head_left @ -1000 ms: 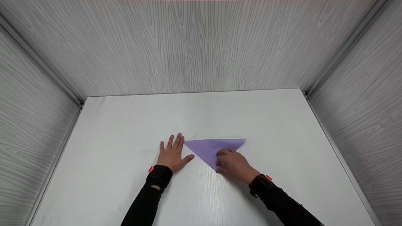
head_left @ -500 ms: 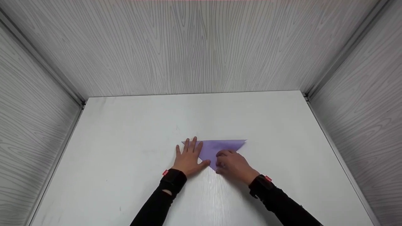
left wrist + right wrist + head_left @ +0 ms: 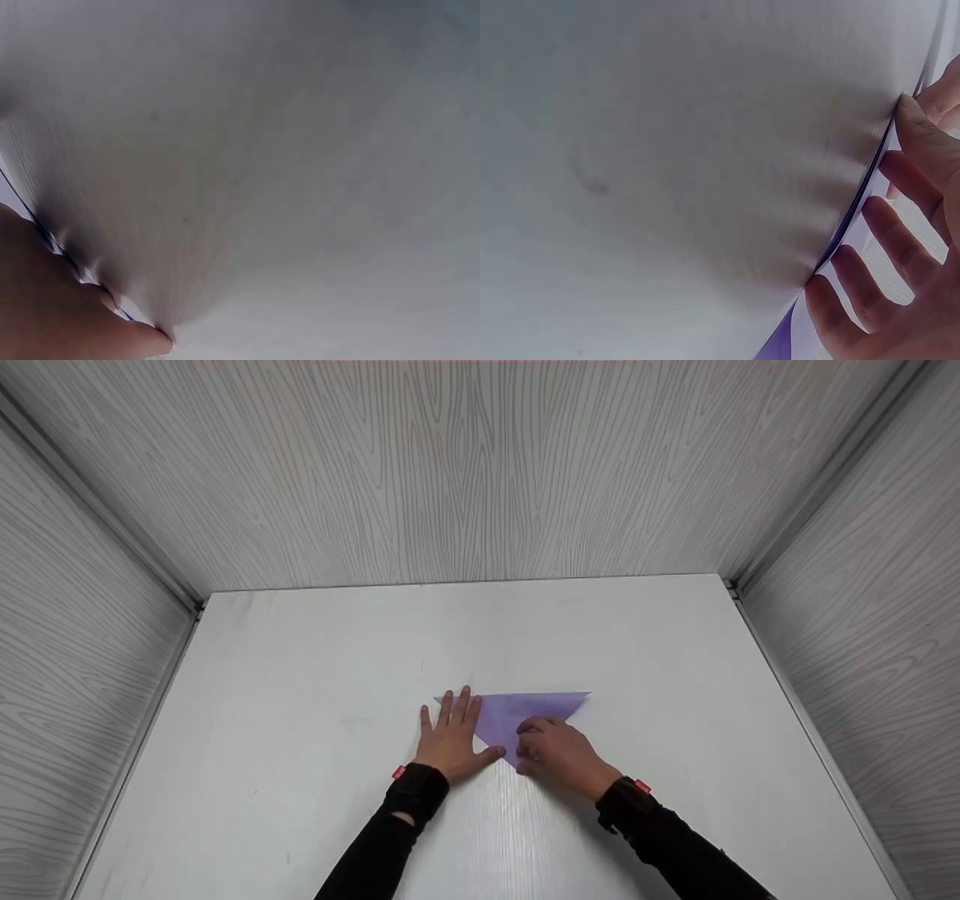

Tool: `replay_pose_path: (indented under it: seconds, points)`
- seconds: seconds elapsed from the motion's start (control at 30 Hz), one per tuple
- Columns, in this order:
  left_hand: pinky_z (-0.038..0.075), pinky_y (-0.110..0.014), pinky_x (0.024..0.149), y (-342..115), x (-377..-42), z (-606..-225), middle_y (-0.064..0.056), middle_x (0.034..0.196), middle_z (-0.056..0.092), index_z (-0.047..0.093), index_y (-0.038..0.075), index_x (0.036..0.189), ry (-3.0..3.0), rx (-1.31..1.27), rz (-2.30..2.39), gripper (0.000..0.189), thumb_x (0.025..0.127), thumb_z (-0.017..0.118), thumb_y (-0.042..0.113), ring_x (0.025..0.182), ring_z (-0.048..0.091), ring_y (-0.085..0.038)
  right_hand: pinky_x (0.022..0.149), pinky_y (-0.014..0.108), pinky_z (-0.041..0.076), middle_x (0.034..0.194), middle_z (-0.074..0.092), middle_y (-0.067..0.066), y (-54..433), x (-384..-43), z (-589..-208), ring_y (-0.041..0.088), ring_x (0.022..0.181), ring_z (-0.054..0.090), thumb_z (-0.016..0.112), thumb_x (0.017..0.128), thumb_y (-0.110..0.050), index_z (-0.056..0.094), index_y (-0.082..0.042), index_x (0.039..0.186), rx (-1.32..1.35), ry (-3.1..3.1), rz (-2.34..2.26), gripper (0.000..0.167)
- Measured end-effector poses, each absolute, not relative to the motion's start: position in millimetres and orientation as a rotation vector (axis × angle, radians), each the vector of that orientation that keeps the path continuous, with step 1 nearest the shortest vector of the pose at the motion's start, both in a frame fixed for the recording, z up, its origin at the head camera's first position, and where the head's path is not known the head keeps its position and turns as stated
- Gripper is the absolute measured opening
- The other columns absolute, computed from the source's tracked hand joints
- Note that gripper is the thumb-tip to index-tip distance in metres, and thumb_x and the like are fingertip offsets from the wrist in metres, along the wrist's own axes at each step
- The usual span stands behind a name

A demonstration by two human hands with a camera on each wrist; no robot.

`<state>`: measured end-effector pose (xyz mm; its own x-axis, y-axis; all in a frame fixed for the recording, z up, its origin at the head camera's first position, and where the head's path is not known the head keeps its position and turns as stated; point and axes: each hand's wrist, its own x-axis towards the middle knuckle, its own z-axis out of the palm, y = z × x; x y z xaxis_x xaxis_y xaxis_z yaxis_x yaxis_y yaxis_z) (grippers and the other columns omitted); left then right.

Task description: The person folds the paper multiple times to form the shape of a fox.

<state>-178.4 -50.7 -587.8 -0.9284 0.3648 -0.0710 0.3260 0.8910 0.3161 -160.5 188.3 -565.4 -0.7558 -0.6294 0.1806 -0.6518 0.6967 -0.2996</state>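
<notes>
A purple sheet of paper [image 3: 529, 705], triangular in outline, lies on the white table with its long straight edge away from me and a corner toward me. Across its left part my left hand [image 3: 450, 742] rests flat, fingers spread, thumb over the lower left edge. My right hand [image 3: 562, 754] is on the lower right part, fingers bent and their tips pressing the paper. In the right wrist view, the spread fingertips [image 3: 825, 289] and thumb touch down along the paper's edge, where a darker purple strip shows. The left wrist view has the left thumb [image 3: 146, 341] low down.
The white table top [image 3: 322, 660] extends around the paper. Grey wood-grain panels stand as a back wall [image 3: 465, 472], a left wall [image 3: 75, 645] and a right wall [image 3: 862, 630].
My left hand has moved right from beside the paper's left tip onto its left part, then stayed there. The right hand and the paper have hardly moved.
</notes>
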Motion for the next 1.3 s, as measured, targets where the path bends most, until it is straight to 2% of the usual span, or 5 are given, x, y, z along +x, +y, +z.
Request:
replay_pose_path:
  seconds: [0.3, 0.47, 0.7, 0.9, 1.3]
  points:
    - [0.007, -0.070, 0.119, -52.8, -179.0, -583.0, -0.013, 0.172, 0.014, 0.025, 0.010, 0.165, 2.949, 0.545, 0.437, 0.104, 0.091, 0.055, 0.076, 0.158, 0.009, -0.038, 0.086, 0.042, 0.057, 0.119, 0.070, 0.002, 182.9, -166.6, -559.9, 0.026, 0.111, 0.064, 0.087, 0.084, -0.032, 0.079, -0.015, 0.093, 1.035, -2.921, 0.547, 0.021]
    - [0.008, -0.071, 0.119, -53.7, -178.3, -582.0, -0.013, 0.172, 0.015, 0.026, 0.010, 0.165, 2.966, 0.550, 0.416, 0.102, 0.091, 0.056, 0.075, 0.158, 0.011, -0.039, 0.086, 0.041, 0.057, 0.106, 0.072, 0.000, 178.5, -178.2, -554.3, 0.020, 0.103, 0.066, 0.080, 0.091, -0.029, 0.080, -0.015, 0.098, 0.903, -3.024, 0.685, 0.015]
    - [0.010, -0.072, 0.118, -53.7, -176.9, -582.5, -0.015, 0.171, 0.019, 0.029, 0.009, 0.164, 2.983, 0.551, 0.425, 0.101, 0.091, 0.059, 0.073, 0.157, 0.013, -0.039, 0.084, 0.041, 0.056, 0.097, 0.072, 0.007, 164.1, -206.7, -546.0, 0.023, 0.090, 0.067, 0.076, 0.096, -0.023, 0.078, -0.007, 0.106, 0.724, -2.994, 0.794, 0.019]
    - [0.011, -0.072, 0.117, -51.9, -175.5, -583.2, -0.015, 0.170, 0.021, 0.031, 0.008, 0.163, 2.989, 0.555, 0.457, 0.100, 0.091, 0.061, 0.070, 0.156, 0.016, -0.040, 0.076, 0.040, 0.053, 0.087, 0.071, 0.003, 149.7, -229.9, -544.2, 0.019, 0.080, 0.064, 0.075, 0.097, -0.024, 0.077, -0.007, 0.098, 0.554, -3.075, 0.823, 0.017]
    - [0.014, -0.074, 0.116, -48.6, -173.5, -583.0, -0.017, 0.168, 0.026, 0.036, 0.007, 0.161, 3.026, 0.593, 0.499, 0.098, 0.090, 0.064, 0.068, 0.155, 0.020, -0.043, 0.061, 0.041, 0.051, 0.071, 0.069, 0.004, 135.8, -253.8, -535.7, 0.018, 0.062, 0.056, 0.077, 0.093, -0.038, 0.076, -0.006, 0.078, 0.259, -3.278, 0.642, 0.035]
